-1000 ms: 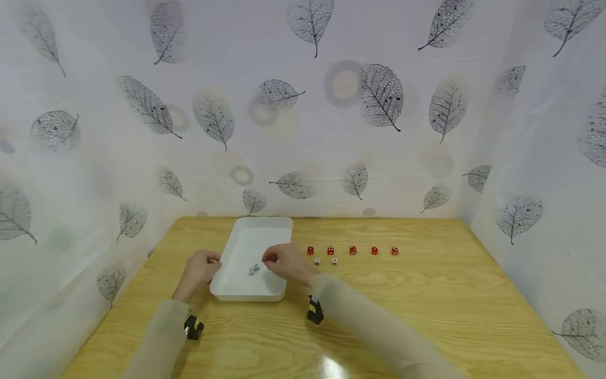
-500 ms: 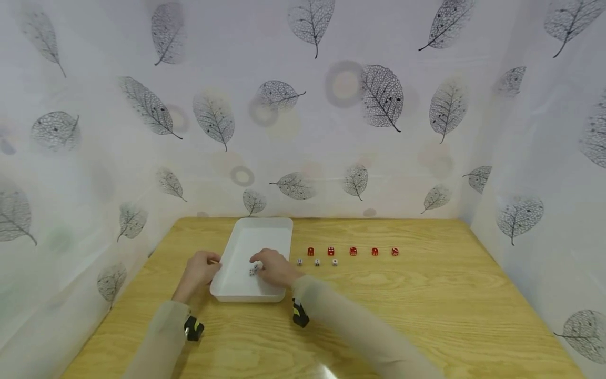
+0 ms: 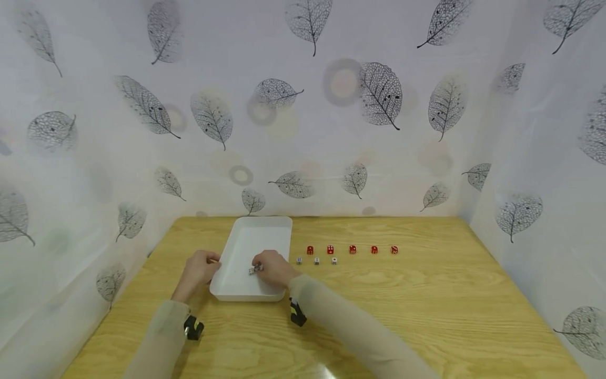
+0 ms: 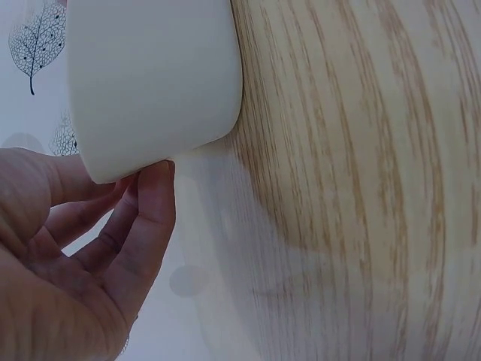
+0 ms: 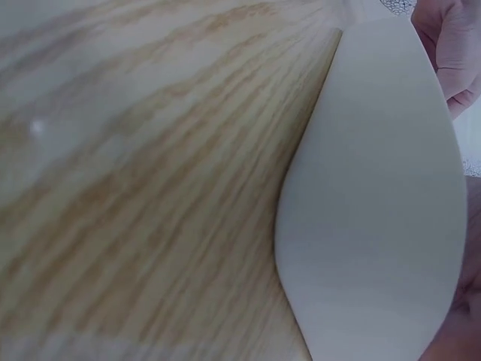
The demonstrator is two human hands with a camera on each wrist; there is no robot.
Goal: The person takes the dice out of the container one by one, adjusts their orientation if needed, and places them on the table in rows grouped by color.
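Observation:
A shallow white tray [image 3: 248,295] lies on the left part of the table. My left hand [image 3: 201,267] pinches its left rim; in the left wrist view, the thumb and fingers of that hand [image 4: 113,233] meet at the tray's wall [image 4: 154,83]. My right hand [image 3: 276,268] reaches over the right rim into the tray, thumb and fingertips pinching a small white die [image 3: 259,267], partly hidden by them. Another white die [image 3: 251,271] lies just left of the fingertips. In the right wrist view, the tray's outer wall [image 5: 368,195] hides most of the right hand [image 5: 462,316].
Right of the tray, several red dice [image 3: 352,249] are spaced out in a row. In front of them stands a shorter row of white dice [image 3: 316,261]. The wood-grain table [image 3: 402,300] is bounded by a leaf-print curtain [image 3: 322,158] behind and at both sides.
My right hand has moved left and down onto the white dice, and its fingers have closed in. The leftmost white die of the row has come out from behind it. My left hand stays put.

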